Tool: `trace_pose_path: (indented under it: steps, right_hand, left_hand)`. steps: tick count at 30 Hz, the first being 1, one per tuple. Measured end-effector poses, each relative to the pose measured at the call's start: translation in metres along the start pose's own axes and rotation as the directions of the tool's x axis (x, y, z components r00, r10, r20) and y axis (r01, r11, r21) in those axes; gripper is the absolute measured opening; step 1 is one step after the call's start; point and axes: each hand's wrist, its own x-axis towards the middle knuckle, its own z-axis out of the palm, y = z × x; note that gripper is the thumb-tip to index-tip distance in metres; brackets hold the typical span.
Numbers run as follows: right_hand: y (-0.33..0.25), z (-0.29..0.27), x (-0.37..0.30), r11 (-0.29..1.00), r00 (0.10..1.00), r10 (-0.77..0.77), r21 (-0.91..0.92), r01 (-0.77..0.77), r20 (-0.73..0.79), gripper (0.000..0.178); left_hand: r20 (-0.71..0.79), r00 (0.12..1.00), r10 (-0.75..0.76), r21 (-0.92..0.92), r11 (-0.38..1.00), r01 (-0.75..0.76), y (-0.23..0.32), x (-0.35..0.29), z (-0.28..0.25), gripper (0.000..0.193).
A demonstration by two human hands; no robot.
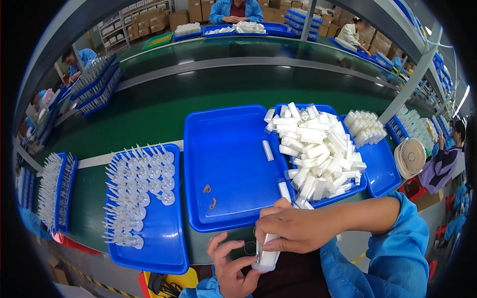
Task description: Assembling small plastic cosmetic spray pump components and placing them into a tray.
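Close to my body, both hands hold a white rectangular bottle [269,260] that looks partly clear along its side. My right hand [298,227] is closed round its upper part from above. My left hand [233,265] pinches the lower end between thumb and finger, with its other fingers spread. Just beyond my right hand, a blue tray [325,201] is heaped with similar white bottles [318,149], many with clear ends. Left of it lies a blue tray [233,169] with a loose white bottle [268,150] and two brown rubber bands [206,188].
On the left, a blue tray [161,233] carries rows of clear round-based parts with thin stems [134,186]. A smaller blue tray [382,176] holds upright white bottles [365,126]. A beige fan [410,156] stands at right. Across the green conveyor [198,84] sits a person [235,11] in blue.
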Motion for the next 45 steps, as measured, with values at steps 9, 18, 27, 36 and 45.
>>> trace_pose_path:
  steps: [9, 18, 27, 36, 45]
  right_hand:
    - [0.078, -0.065, 0.059, 0.509, 0.732, 0.533, -0.53, -0.678, -0.425, 0.033]
    - [0.109, -0.053, 0.076, 0.74, 0.914, 0.341, -0.537, -0.405, -0.22, 0.037]
    - [0.054, -0.027, 0.052, 0.955, 0.848, 0.288, 0.2, -0.219, -0.445, 0.028]
    - [0.046, -0.014, 0.033, 0.719, 0.881, 0.416, 0.675, -0.168, -0.224, 0.032]
    - [0.022, -0.026, 0.001, 0.957, 0.932, 0.27, 0.175, -0.232, -0.243, 0.036]
  left_hand:
    - [-0.041, 0.992, -0.121, -0.073, 0.99, 0.117, -0.01, 0.017, -0.002, 0.019]
    - [0.006, 1.0, -0.025, 0.129, 0.991, 0.024, 0.001, 0.013, -0.011, 0.017]
    - [0.102, 0.995, -0.018, 0.068, 0.998, 0.011, -0.004, 0.016, 0.004, 0.012]
    - [0.16, 0.987, 0.025, 0.047, 0.998, -0.033, -0.002, 0.021, 0.012, 0.011]
    - [0.3, 0.952, 0.052, 0.185, 0.976, -0.111, 0.003, 0.015, 0.011, 0.011]
